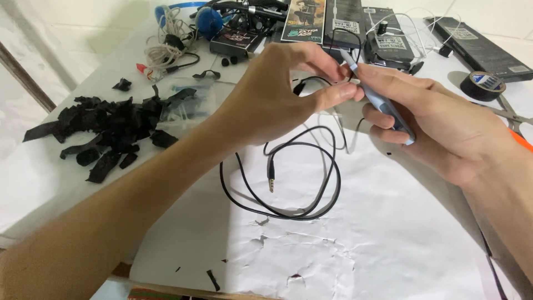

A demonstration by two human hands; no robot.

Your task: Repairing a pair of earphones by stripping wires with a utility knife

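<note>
The left hand (272, 94) reaches in from the lower left, and its grip is pinched together, thumb and forefinger closed on a thin black cable (311, 183) at a point just above the middle of the counter (388, 244). The right hand (438, 122) comes in from the right, its grip clamped on a slim pale blue craft knife (383, 105), held like a pen with the tip pointed up and left so that it meets the pinched part of the cable right at the left fingertips (347, 91). Below the hands the rest of the cable lies in 1 loose loop on the white, scuffed counter surface, with its metal audio plug (271, 180) resting inside the loop, pointing downward. To the left, well apart from the hands, sits a heap of black tape scraps (111, 133). At the far edge lie a bundle of tangled cords (166, 53), a blue headset (205, 19) and several dark flat retail boxes (344, 22). On the right, near the right wrist, a roll of black tape (482, 85) stands beside a pair of scissors (513, 116), only partly in view. A few small black flecks dot the counter near the front edge.
</note>
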